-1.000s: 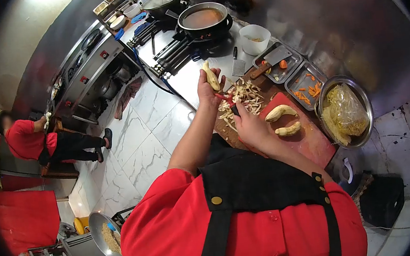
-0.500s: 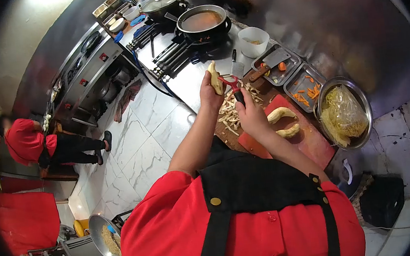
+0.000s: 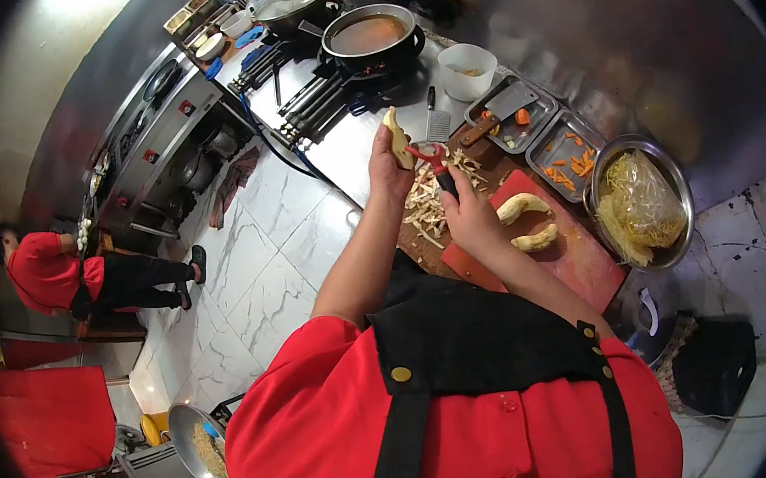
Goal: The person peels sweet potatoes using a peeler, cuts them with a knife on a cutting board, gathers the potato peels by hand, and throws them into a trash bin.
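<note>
My left hand (image 3: 388, 167) is wrapped round a pale yellow, peeled-looking plantain (image 3: 397, 136), held upright above the counter. In my right hand (image 3: 470, 210) is a Y-shaped peeler (image 3: 440, 167) with a red head and black handle. Its head is beside the lower part of the plantain; whether the blade touches is too small to tell. Pale strips of peelings (image 3: 426, 212) lie heaped below my hands. Two curved, peeled plantains (image 3: 525, 206) rest on the red cutting board (image 3: 588, 261), right of my right hand.
Behind my hands stand a white tub (image 3: 468, 72), a grater (image 3: 437, 125) and metal trays (image 3: 567, 155) with orange pieces; a wooden-handled knife (image 3: 480, 129) lies across one. A noodle bowl (image 3: 689, 242) is at right, a broth pan (image 3: 370, 34) on the stove. A person (image 3: 45, 271) stands at left.
The plantain in my left hand has tilted and turned slightly, and the hand has shifted a little. My right hand still grips the peeler beside it. The head view has moved slightly.
</note>
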`<state>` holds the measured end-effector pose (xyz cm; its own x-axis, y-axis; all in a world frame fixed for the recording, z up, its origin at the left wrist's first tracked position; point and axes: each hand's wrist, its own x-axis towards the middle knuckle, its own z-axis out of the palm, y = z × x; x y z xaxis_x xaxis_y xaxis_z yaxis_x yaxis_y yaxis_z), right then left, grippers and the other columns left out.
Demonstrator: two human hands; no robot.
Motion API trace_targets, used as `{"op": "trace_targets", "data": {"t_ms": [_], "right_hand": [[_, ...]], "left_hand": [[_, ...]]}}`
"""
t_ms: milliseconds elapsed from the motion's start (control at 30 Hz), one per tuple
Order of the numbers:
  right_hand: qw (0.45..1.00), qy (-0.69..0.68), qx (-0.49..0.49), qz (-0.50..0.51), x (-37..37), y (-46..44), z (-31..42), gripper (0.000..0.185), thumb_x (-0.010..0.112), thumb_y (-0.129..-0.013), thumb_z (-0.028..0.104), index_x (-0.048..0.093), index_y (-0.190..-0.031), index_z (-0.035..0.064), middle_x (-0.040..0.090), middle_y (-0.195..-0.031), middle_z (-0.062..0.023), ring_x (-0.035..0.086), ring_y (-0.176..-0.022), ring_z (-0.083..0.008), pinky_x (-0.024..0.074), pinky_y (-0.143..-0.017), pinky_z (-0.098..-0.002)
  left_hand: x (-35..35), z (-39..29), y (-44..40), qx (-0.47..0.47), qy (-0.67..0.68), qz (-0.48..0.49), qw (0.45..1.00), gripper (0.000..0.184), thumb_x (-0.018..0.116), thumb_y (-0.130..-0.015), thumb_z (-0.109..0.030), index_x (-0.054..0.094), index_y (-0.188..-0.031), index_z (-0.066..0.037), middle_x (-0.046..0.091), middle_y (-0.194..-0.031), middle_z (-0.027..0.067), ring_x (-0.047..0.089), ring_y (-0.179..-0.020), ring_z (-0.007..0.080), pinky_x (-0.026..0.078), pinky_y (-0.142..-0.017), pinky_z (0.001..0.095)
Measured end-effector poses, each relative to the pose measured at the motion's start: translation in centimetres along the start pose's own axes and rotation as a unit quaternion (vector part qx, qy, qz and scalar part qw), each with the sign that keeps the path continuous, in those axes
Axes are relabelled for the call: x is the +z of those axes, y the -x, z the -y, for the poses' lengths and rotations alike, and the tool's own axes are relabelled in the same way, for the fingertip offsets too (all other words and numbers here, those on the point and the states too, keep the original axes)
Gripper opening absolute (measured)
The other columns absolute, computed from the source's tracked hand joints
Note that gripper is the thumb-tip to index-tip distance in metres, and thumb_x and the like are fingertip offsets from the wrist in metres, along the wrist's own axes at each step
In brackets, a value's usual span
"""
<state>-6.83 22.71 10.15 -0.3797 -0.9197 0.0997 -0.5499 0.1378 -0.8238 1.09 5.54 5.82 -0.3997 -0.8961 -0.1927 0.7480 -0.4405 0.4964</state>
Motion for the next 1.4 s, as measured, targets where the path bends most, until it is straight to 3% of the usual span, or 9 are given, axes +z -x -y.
{"op": "trace_targets", "data": {"t_ms": [100,267,400,533,667,800,1100,1300,1400], "right_hand": [[0.991,0.042,-0.105,-0.066,0.0,-0.7,0.1,0.044,0.047,-0.091,0.023,0.04,-0.13,0.0068,0.06,-0.092,-0.0281,0.059,-0.084,-0.0442,0.0461,-0.071,-0.0487],[0.998,0.025,0.025,0.059,0.6,1.5,-0.9,0.042,0.048,-0.09,0.023,0.043,-0.129,0.0081,0.061,-0.093,-0.0263,0.06,-0.085,-0.043,0.0471,-0.073,-0.0457],[0.994,-0.051,0.09,0.043,-0.1,1.0,0.0,0.042,0.049,-0.09,0.025,0.043,-0.129,0.0088,0.062,-0.094,-0.0242,0.061,-0.089,-0.0392,0.0466,-0.074,-0.0423],[0.998,-0.052,-0.003,-0.039,-0.1,-0.4,0.7,0.043,0.048,-0.091,0.024,0.04,-0.13,0.0069,0.061,-0.095,-0.026,0.06,-0.09,-0.0406,0.0461,-0.075,-0.0449],[0.999,-0.015,0.014,0.038,1.2,-0.1,1.1,0.048,0.047,-0.09,0.025,0.036,-0.132,0.0044,0.06,-0.095,-0.0288,0.059,-0.089,-0.0443,0.0455,-0.075,-0.0497],[0.994,0.04,0.016,0.105,0.8,1.8,1.1,0.048,0.048,-0.09,0.02,0.034,-0.133,0.0028,0.06,-0.094,-0.0295,0.058,-0.088,-0.0459,0.0454,-0.074,-0.0507],[0.993,-0.105,0.044,0.043,1.3,0.9,0.8,0.043,0.047,-0.092,0.02,0.04,-0.132,0.0057,0.062,-0.089,-0.0157,0.06,-0.075,-0.0234,0.0465,-0.069,-0.0332],[0.999,0.023,-0.032,0.026,1.2,-1.3,1.9,0.047,0.047,-0.09,0.02,0.037,-0.131,-0.0007,0.06,-0.097,-0.0272,0.057,-0.091,-0.0446,0.0449,-0.077,-0.0478],[0.993,0.067,-0.035,0.094,0.8,0.6,2.1,0.05,0.047,-0.089,0.021,0.035,-0.132,-0.0013,0.06,-0.086,-0.0279,0.059,-0.08,-0.045,0.0462,-0.07,-0.0511]], "left_hand": [[1.3,0.4,0.8,0.026,-0.03,0.03,0.999,0.028,0.047,-0.094,-0.032,0.052,-0.113,-0.012,0.055,-0.094,0.0039,0.054,-0.08,0.0185,0.047,-0.068,0.0341],[0.3,-0.8,0.6,0.04,-0.052,-0.087,0.994,0.035,0.039,-0.097,-0.037,0.051,-0.111,-0.008,0.055,-0.091,0.0056,0.054,-0.078,0.018,0.047,-0.067,0.0321],[-0.5,-0.5,-0.1,0.001,0.025,-0.005,1.0,0.042,0.034,-0.097,-0.042,0.05,-0.111,-0.006,0.056,-0.085,0.0064,0.054,-0.075,0.0181,0.046,-0.071,0.0342],[1.1,-0.5,0.9,-0.012,0.072,-0.018,0.997,0.044,0.035,-0.096,-0.046,0.052,-0.107,-0.007,0.056,-0.086,0.0058,0.054,-0.076,0.0191,0.046,-0.072,0.0352],[0.2,-0.2,0.4,-0.056,0.065,0.076,0.993,0.044,0.036,-0.095,-0.048,0.052,-0.105,-0.009,0.057,-0.085,0.006,0.055,-0.077,0.0186,0.046,-0.07,0.0339],[0.0,-0.9,0.0,0.045,0.063,-0.071,0.994,0.041,0.037,-0.095,-0.047,0.051,-0.105,-0.01,0.058,-0.082,0.003,0.056,-0.076,0.0178,0.046,-0.069,0.0329],[-1.4,-0.4,-0.2,0.002,0.169,0.005,0.986,0.044,0.032,-0.095,-0.05,0.05,-0.102,-0.01,0.059,-0.091,0.0054,0.057,-0.079,0.0217,0.047,-0.071,0.0368],[0.3,-0.1,-0.1,-0.019,0.14,0.034,0.989,0.034,0.039,-0.095,-0.044,0.052,-0.095,-0.013,0.059,-0.08,0.0032,0.057,-0.079,0.0218,0.046,-0.071,0.0375],[-0.3,-1.2,-0.6,0.018,0.102,0.022,0.994,0.032,0.039,-0.095,-0.044,0.052,-0.096,-0.015,0.059,-0.081,0.0022,0.057,-0.077,0.0202,0.046,-0.071,0.0363]]}}
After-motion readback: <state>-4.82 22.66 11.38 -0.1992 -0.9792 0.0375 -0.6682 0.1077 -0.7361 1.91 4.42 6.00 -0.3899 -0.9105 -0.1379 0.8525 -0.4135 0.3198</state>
